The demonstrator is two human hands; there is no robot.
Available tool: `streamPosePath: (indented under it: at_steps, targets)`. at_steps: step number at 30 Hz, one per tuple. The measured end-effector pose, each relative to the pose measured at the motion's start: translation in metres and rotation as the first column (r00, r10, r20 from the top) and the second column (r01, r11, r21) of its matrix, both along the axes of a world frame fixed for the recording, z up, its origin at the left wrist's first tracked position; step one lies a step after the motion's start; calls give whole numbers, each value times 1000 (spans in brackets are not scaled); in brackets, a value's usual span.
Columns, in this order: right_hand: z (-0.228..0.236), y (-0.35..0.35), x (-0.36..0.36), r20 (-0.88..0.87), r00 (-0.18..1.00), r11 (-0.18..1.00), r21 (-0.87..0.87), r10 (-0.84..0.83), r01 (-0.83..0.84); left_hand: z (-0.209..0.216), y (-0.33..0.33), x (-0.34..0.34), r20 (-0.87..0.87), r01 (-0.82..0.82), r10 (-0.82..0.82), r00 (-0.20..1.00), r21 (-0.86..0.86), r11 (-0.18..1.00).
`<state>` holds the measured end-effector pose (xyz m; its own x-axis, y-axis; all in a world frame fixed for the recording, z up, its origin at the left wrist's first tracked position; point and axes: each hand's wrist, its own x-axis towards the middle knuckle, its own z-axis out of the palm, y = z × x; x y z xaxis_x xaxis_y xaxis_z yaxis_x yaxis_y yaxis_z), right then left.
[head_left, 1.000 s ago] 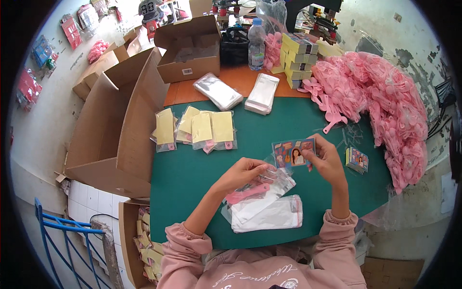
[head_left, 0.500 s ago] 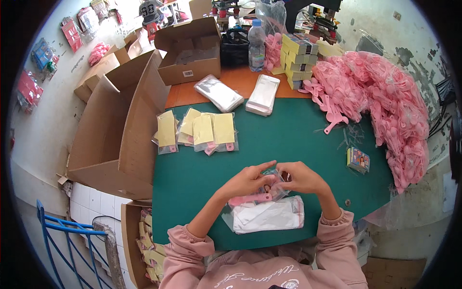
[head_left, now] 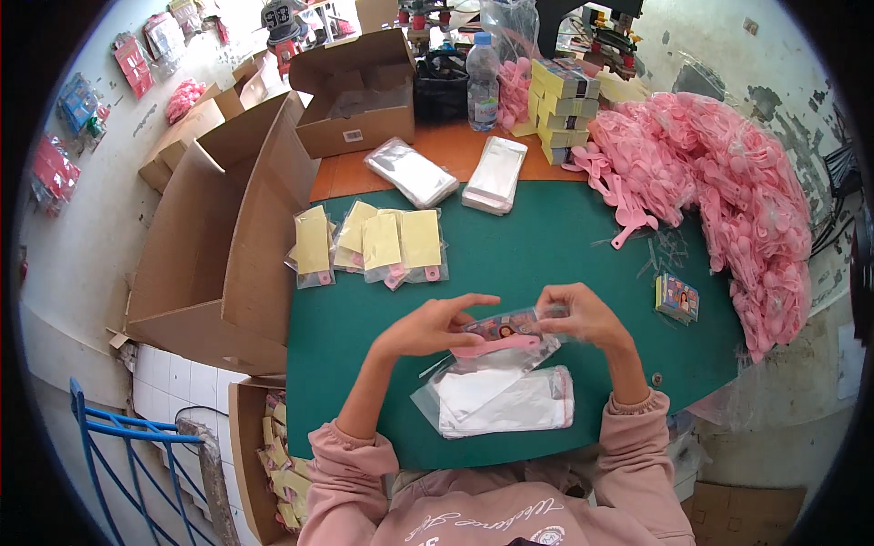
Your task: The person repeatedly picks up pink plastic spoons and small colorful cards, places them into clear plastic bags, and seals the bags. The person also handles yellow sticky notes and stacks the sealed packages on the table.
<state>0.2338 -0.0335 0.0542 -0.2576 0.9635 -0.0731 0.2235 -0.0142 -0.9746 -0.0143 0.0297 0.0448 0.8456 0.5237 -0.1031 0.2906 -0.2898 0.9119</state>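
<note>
Hands meet over the near middle of the green desk (head_left: 564, 237), both working on one small clear packet (head_left: 505, 329) that has a printed card and a pink plastic piece inside. The left hand (head_left: 428, 329) has its thumb and lower fingers closed on the packet's left end with the index finger sticking straight out to the right, and the right hand (head_left: 583, 314) is curled around the right end, fingers pinched on the bag's edge. The packet sits just above the desk, tilted a bit, and right under it, nearer the person, lies a loose stack of empty clear bags (head_left: 505, 400). Further away on the left of the desk there's a row of finished packs with yellow cards (head_left: 369, 244), some with a pink tab poking out the bottom. Beyond those, on the orange strip at the far edge, two bundles of clear sleeves (head_left: 451, 173) lie side by side. The whole right side is buried under a big heap of pink plastic pieces (head_left: 728, 191), and a small stack of printed cards (head_left: 676, 297) sits near it, well apart from the hands. Open cardboard boxes (head_left: 228, 227) stand off the left edge, plus a water bottle (head_left: 482, 82) at the far side.
</note>
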Motion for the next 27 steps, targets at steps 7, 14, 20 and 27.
streamPosePath:
  at_steps: [7, 14, 20, 27]
  targets:
    - [-4, 4, 0, 53, 997, 994, -92, 64, -59, -7, -2, 7, 163, -3, 46, 986, -254, 967]
    - [4, 8, -22, 158, 862, 749, 585, -482, 312, -26, -28, 26, 205, -528, 587, 783, -279, 802]
    - [1, 0, -34, 386, 679, 589, 804, -624, 84, -39, -43, 25, 217, -337, 707, 674, -761, 555]
    - [2, -10, -39, 543, 834, 868, 457, -97, -196, -21, -46, 19, 101, -242, 569, 816, -835, 495]
